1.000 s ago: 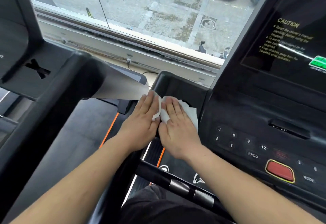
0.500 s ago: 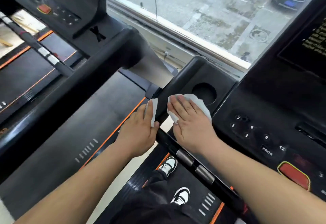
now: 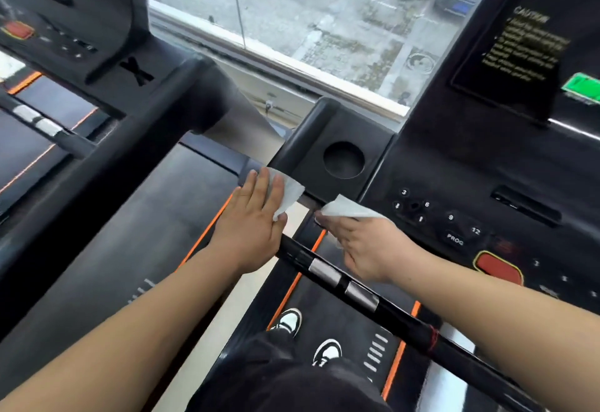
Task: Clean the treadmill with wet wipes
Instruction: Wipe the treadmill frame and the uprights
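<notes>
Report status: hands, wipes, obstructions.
Left hand flat, pressing left wipe on cup-holder tray's edge. Right hand grips right wipe by handlebar. No obstruction seen.

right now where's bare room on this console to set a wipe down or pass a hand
Free: the black tray around the cup holder, bordered by window sill and keypad; also the handlebar past its silver sensors. Crowded: the tray's near corner, where the left hand presses one wipe and the right hand grips another wipe.
</notes>
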